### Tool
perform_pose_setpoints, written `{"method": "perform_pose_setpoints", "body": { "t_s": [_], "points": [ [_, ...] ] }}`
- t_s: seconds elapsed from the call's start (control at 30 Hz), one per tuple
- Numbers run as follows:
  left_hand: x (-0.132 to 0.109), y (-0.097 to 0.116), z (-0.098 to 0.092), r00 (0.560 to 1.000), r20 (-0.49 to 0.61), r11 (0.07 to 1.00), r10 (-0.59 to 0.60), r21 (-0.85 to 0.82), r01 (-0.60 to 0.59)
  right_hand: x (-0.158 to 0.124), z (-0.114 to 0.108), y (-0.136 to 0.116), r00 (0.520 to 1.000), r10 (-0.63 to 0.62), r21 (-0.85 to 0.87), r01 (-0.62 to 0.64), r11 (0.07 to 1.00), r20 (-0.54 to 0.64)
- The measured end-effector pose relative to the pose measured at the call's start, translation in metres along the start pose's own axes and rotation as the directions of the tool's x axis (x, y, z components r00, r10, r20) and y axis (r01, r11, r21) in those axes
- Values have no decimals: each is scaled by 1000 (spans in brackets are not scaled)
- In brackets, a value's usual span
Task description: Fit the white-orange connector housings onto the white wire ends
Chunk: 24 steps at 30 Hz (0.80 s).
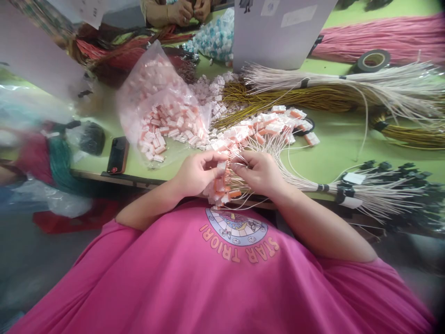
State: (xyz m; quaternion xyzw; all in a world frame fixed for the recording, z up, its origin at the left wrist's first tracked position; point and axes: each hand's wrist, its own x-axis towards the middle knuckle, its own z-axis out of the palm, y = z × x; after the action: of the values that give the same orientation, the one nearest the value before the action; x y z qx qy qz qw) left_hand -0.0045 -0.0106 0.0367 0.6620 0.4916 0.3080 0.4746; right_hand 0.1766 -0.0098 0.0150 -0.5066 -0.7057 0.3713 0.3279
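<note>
My left hand (200,174) is closed in a pinch on a small white and orange connector (221,165) at the front edge of the table. Close on its right, my right hand (259,171) pinches a thin white wire (239,163), its tip near the connector. Below and between the hands hang several orange and white connectors (222,188) on wires. Behind them lies a heap of wired connectors (267,123). Their white wires (295,176) run right into a bundle bound with black tape. The exact contact of wire and connector is too small to make out.
An open plastic bag (160,93) spills loose connectors on the green table (333,160). A phone (118,155) lies near the left edge. White and yellow wire bundles (333,95), a tape roll (372,60) and a grey panel (278,37) stand behind. Another person's hands (189,11) are across the table.
</note>
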Motion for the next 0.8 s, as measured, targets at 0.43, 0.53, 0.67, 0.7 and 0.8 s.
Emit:
{"method": "perform_pose_setpoints", "body": {
  "t_s": [0.43,0.53,0.67,0.7,0.8],
  "points": [
    [2,0,1,993,63,984,96,142,-104,-2,-4,-3,998,52,-14,-52,999,44],
    [2,0,-1,995,48,988,88,126,-93,-1,-4,-3,997,59,29,-60,998,44],
    [-1,2,-10,981,78,960,177,205,-189,-1,-5,0,995,53,93,-61,994,85],
    [-1,3,-14,972,111,943,210,239,-231,0,-6,1,993,42,122,-55,991,107],
    [3,-1,-31,941,195,893,278,307,-328,3,-10,5,992,-52,223,26,975,114]
  ]
}}
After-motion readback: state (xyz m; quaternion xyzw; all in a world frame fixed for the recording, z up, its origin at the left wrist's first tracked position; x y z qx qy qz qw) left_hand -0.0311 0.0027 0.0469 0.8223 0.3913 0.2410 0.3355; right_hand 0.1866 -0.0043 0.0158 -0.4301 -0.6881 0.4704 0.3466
